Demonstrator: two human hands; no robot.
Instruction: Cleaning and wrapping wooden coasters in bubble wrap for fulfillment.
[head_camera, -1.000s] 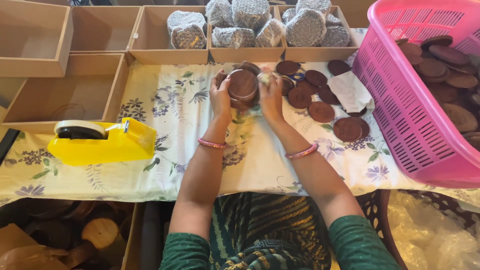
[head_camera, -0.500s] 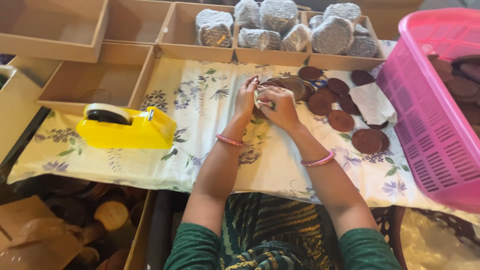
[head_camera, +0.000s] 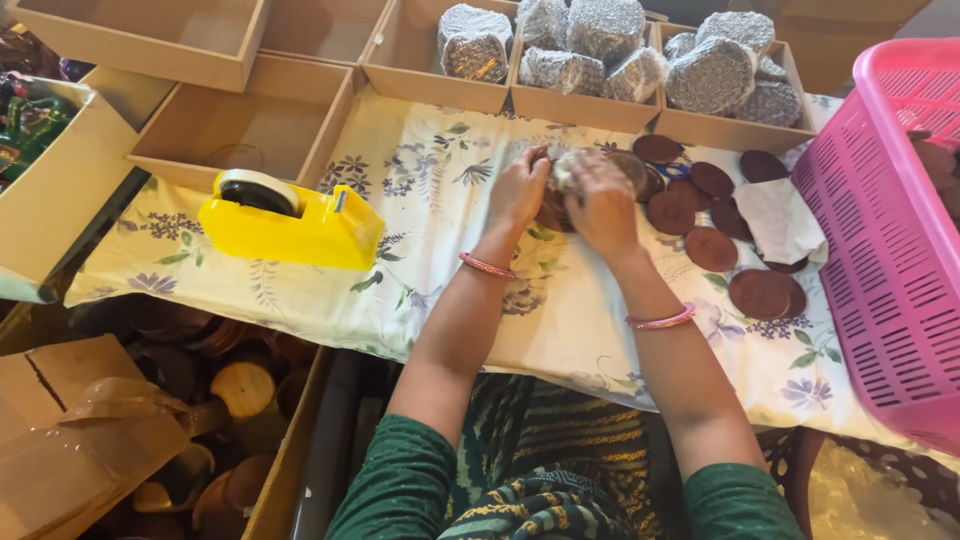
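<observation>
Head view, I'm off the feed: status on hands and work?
Left hand and right hand both closed on clear-wrapped brown disc stack. Loose brown discs beside right hand. Yellow tape dispenser left, apart.

Brown disc stack (head_camera: 553, 210) — half-wrapped, on tablecloth

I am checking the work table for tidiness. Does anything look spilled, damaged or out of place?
Nothing stands out. The brown discs lie loose but flat on the floral cloth, the yellow tape dispenser stands upright, and both hands, left hand and right hand, hold a wrapped bundle.
</observation>
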